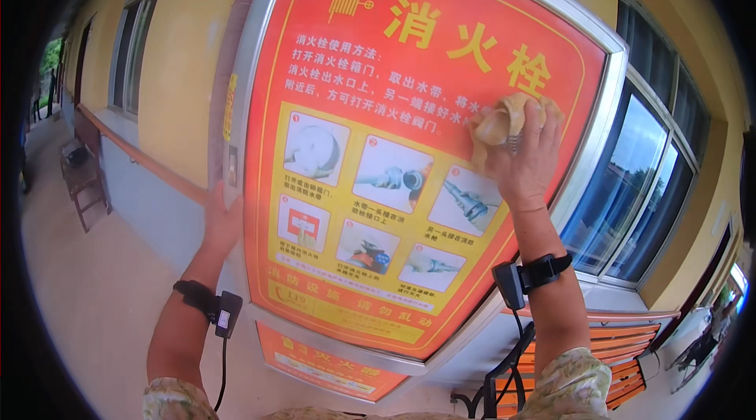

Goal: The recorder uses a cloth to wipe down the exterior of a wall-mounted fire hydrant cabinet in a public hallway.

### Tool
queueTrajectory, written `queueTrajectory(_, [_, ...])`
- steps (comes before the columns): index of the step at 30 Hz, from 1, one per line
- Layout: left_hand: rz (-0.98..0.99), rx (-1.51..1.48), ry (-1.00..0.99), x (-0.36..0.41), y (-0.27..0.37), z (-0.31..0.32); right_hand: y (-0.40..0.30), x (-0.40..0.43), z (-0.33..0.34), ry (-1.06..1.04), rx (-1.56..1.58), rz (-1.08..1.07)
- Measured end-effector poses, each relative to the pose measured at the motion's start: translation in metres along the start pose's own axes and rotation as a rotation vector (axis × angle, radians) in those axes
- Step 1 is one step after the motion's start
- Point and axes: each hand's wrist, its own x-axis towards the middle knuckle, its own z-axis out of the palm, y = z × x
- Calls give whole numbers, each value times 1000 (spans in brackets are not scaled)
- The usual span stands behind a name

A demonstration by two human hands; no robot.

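Observation:
In front of me is a fire hydrant cabinet door, its red panel (pixel 348 83) printed with yellow and white writing and several small pictures. A silver metal frame (pixel 614 66) borders the panel. My right hand (pixel 528 160) grips a crumpled yellowish cloth (pixel 508 116) and presses it on the upper right part of the panel. My left hand (pixel 221 216) rests at the cabinet's left edge, just below a small metal latch (pixel 233 166). Part of its fingers is hard to make out there. Both wrists wear black straps with small devices and cables.
Below the cabinet is a second red sign (pixel 331 364). An orange slatted bench (pixel 620 340) with black metal arms stands at lower right. A sliding window (pixel 635 172) is to the right. A wooden handrail (pixel 142 163) and a wooden chair (pixel 82 178) line the corridor at left.

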Motion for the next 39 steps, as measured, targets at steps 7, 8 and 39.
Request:
queueTrajectory(7, [18,-150,-41,80,37,9,-163,75,78,-59,156,-63])
queueTrajectory(8, [-50,-132,-22,85,36,11,-188,79,90,-145,184,-141])
queueTrajectory(39, [235,-95,-84,124,47,2,-113,272,118,118,-457,384])
